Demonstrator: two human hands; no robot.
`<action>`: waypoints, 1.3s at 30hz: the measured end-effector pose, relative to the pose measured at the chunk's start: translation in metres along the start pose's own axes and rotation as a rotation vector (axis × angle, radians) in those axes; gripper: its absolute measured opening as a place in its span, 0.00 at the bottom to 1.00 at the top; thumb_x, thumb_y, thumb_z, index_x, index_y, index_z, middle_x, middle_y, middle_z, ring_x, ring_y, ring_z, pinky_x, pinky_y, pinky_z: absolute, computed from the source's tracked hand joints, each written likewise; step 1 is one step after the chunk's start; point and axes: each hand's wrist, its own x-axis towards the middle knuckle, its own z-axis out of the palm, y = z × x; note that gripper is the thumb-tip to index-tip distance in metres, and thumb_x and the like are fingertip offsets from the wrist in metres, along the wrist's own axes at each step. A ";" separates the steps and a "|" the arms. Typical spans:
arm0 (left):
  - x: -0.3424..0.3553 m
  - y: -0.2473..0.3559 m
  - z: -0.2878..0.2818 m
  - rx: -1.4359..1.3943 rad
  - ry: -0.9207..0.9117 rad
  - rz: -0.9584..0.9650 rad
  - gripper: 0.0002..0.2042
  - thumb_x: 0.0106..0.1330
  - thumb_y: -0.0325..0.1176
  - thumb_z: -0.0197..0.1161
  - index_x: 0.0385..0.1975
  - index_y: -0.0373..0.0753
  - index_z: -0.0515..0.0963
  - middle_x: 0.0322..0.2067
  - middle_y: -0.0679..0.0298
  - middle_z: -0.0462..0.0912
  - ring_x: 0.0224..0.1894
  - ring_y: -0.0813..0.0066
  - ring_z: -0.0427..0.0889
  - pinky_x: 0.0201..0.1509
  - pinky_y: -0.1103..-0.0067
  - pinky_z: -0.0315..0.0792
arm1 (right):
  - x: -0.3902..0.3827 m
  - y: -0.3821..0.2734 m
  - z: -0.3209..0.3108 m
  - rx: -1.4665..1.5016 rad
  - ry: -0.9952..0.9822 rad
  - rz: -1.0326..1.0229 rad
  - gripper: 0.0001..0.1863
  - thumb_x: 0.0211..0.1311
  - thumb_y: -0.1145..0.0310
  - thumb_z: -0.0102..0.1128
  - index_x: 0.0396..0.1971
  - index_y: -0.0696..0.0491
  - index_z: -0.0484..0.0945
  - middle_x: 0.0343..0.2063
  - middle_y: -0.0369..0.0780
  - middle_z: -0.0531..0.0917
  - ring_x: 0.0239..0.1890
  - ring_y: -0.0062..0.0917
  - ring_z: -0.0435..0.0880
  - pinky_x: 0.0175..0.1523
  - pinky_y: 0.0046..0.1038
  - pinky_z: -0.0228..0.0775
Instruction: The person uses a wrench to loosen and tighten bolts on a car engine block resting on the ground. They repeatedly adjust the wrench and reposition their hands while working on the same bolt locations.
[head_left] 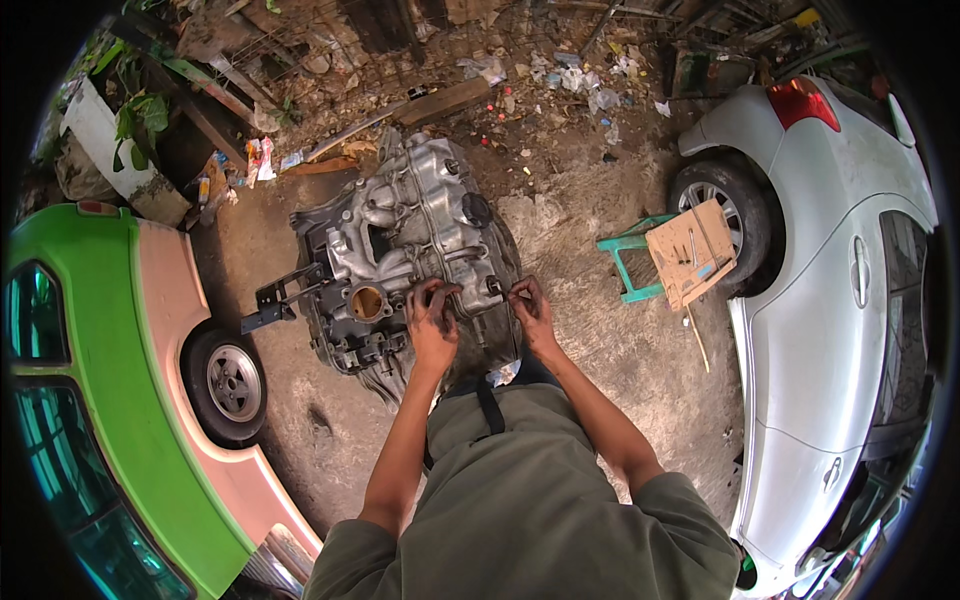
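A grimy car engine (390, 235) lies on the ground in front of me, with a long silver valve cover (440, 200) on its upper side. At the near end of this cover, my left hand (432, 318) has its blackened fingers curled at the left edge. Across from it, my right hand (534, 316) is closed with its fingertips pinched at the right edge. The undersides of the fingers are hidden. Left of my left hand is a round throttle opening (368, 303) on the intake. A dark oil cap (476, 209) sits farther up the cover.
A green and pink car (150, 330) stands at the left, and a silver car (810, 260) at the right. Beside the silver car's wheel, a green stool (625, 262) carries a cardboard sheet (692, 250) with small tools. Wood planks (445, 102) and litter lie at the back.
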 end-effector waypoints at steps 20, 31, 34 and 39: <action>0.002 0.004 -0.005 -0.057 0.001 -0.010 0.22 0.48 0.18 0.54 0.44 0.46 0.80 0.48 0.58 0.73 0.53 0.54 0.71 0.58 0.61 0.67 | -0.029 -0.052 0.018 0.084 0.100 0.394 0.08 0.72 0.68 0.56 0.44 0.52 0.69 0.32 0.33 0.73 0.27 0.13 0.70 0.31 0.22 0.66; 0.001 0.002 -0.002 -0.038 0.009 0.000 0.22 0.48 0.18 0.54 0.44 0.46 0.80 0.48 0.59 0.74 0.52 0.55 0.72 0.57 0.61 0.68 | -0.011 -0.004 -0.014 0.003 -0.037 0.073 0.14 0.66 0.62 0.63 0.43 0.55 0.73 0.32 0.30 0.73 0.31 0.12 0.68 0.37 0.18 0.60; 0.002 0.002 -0.002 -0.058 0.021 0.007 0.22 0.48 0.18 0.55 0.44 0.46 0.80 0.48 0.59 0.74 0.52 0.55 0.72 0.57 0.62 0.68 | -0.007 0.005 -0.017 0.059 -0.071 0.052 0.14 0.66 0.62 0.64 0.42 0.55 0.73 0.32 0.30 0.73 0.33 0.12 0.69 0.39 0.18 0.61; 0.000 0.002 -0.002 -0.021 0.013 -0.002 0.22 0.48 0.19 0.55 0.44 0.46 0.80 0.49 0.59 0.74 0.53 0.56 0.72 0.59 0.62 0.68 | 0.000 0.006 -0.016 0.107 -0.105 0.035 0.12 0.66 0.64 0.63 0.41 0.55 0.73 0.33 0.31 0.74 0.34 0.12 0.70 0.39 0.18 0.61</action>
